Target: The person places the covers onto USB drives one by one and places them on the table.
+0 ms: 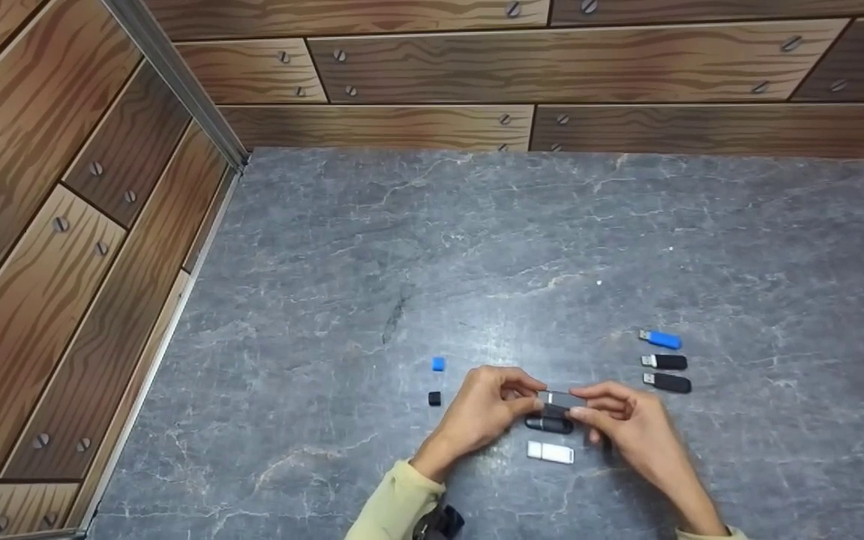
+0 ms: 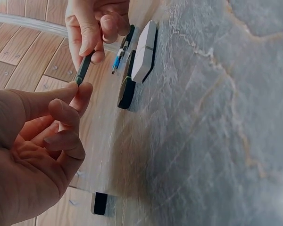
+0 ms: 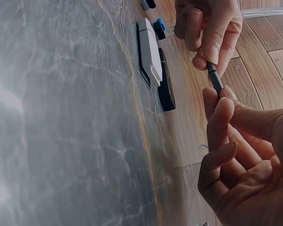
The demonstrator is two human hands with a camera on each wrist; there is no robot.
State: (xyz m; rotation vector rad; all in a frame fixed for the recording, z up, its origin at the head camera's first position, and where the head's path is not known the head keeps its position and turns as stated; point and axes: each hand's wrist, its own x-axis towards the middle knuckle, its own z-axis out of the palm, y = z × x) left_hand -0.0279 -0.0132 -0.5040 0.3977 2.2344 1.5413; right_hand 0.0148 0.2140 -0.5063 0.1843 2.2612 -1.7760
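left hand [image 1: 481, 409] + right hand [image 1: 627, 420]: pinching grey USB stick [image 1: 561, 400] by its ends | above black stick [image 1: 550, 424] (white stick [image 1: 550, 452] just beside)

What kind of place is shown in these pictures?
Probably a staged tabletop workstation rather than a lived-in room: a grey marble-look table, walls of wood-print panels with screw heads, and USB sticks laid in a neat row beside the hands.

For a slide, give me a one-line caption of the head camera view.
Left hand and right hand pinch a grey flash drive above black and white drives on a marble table.
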